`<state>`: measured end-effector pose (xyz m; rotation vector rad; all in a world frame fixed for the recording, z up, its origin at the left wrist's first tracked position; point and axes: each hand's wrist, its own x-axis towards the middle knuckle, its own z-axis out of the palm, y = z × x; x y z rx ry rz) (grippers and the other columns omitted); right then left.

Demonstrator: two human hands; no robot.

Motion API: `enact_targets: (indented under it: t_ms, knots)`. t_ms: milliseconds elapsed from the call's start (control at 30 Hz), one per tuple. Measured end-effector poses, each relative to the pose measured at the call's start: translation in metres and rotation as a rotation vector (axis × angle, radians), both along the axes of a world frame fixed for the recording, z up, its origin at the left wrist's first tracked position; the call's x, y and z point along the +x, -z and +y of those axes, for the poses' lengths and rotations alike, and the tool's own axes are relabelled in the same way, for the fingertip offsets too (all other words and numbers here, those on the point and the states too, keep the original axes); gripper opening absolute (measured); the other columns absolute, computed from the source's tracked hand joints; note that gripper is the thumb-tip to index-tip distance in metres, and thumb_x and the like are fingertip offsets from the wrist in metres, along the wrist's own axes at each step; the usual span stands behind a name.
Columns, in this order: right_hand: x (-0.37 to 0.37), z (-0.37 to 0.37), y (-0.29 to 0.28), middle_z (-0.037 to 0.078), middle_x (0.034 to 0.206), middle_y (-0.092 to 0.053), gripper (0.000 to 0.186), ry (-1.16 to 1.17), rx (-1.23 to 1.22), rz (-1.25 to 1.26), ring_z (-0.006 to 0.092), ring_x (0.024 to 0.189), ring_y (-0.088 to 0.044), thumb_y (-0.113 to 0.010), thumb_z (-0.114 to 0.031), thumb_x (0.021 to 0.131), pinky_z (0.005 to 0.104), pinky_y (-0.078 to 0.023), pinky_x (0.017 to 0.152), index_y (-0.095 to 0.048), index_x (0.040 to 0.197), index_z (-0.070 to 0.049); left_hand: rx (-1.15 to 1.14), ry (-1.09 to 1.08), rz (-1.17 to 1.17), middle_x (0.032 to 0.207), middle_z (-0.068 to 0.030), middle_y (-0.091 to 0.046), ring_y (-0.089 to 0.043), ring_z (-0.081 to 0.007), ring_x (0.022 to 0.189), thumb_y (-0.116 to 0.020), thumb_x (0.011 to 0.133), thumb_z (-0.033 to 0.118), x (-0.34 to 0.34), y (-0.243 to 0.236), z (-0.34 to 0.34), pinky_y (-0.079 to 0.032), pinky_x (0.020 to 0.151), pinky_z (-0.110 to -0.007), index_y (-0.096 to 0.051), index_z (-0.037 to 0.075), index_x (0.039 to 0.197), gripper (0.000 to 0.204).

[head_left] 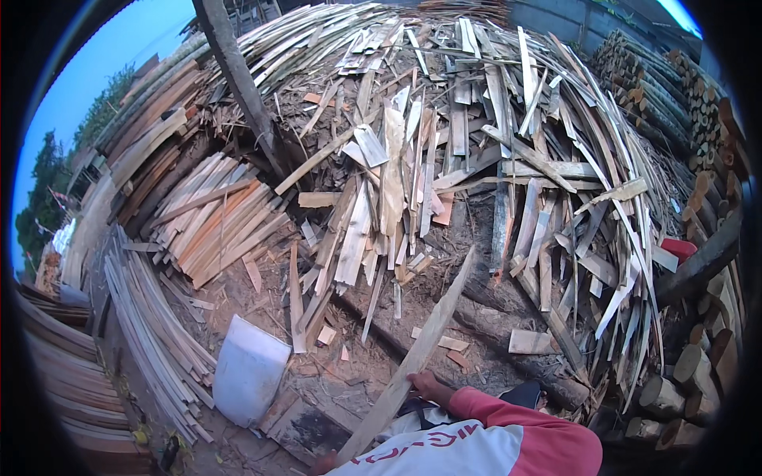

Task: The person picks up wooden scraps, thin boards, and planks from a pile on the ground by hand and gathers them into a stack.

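Note:
A long, rough wooden plank (440, 313) slants up and to the right from the bottom centre, over the dirt. My right hand (425, 385) grips its right edge with closed fingers. My left hand (324, 464) shows only in small part at the lower edge, touching the left side of the plank's lower end; its fingers are mostly hidden. A white, curved sheet-like object (248, 369) lies left of the plank, beside loose board scraps (286, 420).
A large heap of offcut slats (468, 119) fills the middle and back. Stacked boards (206, 226) and long strips (151, 325) lie left, near a leaning post (238, 79). Cut logs (686, 369) line the right, near a small red object (675, 250).

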<state>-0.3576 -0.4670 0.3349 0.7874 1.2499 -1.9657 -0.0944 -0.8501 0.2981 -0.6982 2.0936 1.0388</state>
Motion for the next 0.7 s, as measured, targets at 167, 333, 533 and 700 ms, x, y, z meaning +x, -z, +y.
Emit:
enact_targets:
  t_ms: [167,333,533,700]
  knots:
    - [-0.022,-0.006,0.038,0.020,0.102,-0.061,0.035,-0.145,0.224,-0.130,0.0356,0.087,-0.063,-0.058,-0.010,0.084,0.0516,-0.055,0.075,-0.050,0.114,0.006,-0.110,-0.262,-0.196,0.101,-0.0142,-0.062,-0.058,-0.0264,0.094,-0.051,0.090,0.035,-0.075,0.001,0.065,-0.044,0.085,-0.038,-0.056,0.002,0.112,0.040]
    - [-0.213,0.083,-0.139,0.017,0.109,-0.060,0.045,0.120,0.276,0.695,0.0230,0.092,-0.060,-0.060,-0.012,0.081,0.0340,-0.049,0.075,-0.045,0.121,0.006,0.609,-0.685,0.168,0.112,-0.0125,-0.056,-0.053,-0.0281,0.104,-0.046,0.092,0.032,-0.264,-0.018,0.166,-0.042,0.091,-0.040,-0.049,0.003,0.120,0.040]
    - [-0.230,0.204,-0.419,0.018,0.113,-0.059,0.056,0.308,0.473,1.306,0.0188,0.103,-0.057,-0.060,-0.030,0.089,0.0314,-0.043,0.088,-0.038,0.131,0.001,1.263,0.288,0.845,0.132,-0.0171,-0.042,-0.048,-0.0254,0.116,-0.042,0.094,0.047,-0.516,-0.366,0.381,-0.040,0.097,-0.037,-0.033,-0.001,0.134,0.064]
    - [-0.085,0.267,-0.295,0.012,0.108,-0.063,0.044,0.342,0.683,1.047,0.0158,0.102,-0.057,-0.058,-0.023,0.091,0.0291,-0.046,0.086,-0.046,0.127,-0.002,1.205,0.505,0.605,0.102,-0.0117,-0.061,-0.063,-0.0206,0.087,-0.047,0.093,0.043,-0.510,-0.330,0.453,-0.051,0.080,-0.034,-0.050,0.001,0.116,0.049]
